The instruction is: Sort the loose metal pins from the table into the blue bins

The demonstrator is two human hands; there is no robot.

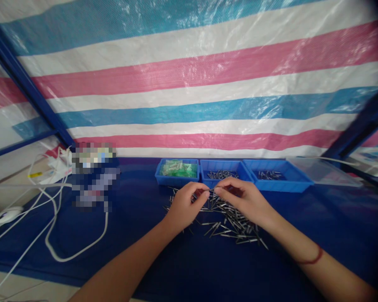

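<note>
My left hand (186,204) and my right hand (239,198) meet above a loose pile of thin metal pins (239,224) on the dark blue table. Thumb and forefinger of each hand are pinched together around a slim metal pin (211,190), which spans the small gap between the fingertips. Whether it is one piece or two joined ends is too small to tell. Part of the pile lies hidden under both hands. Just behind the hands stands a blue bin (243,171) with similar metal pieces in it.
Left of that bin, another blue bin (159,178) holds green and clear packets (179,168). A third blue bin (282,185) at right contains metal pieces, beside a clear plastic lid (329,171). White cables (52,247) run across the table's left side. Striped sheeting (189,79) hangs behind.
</note>
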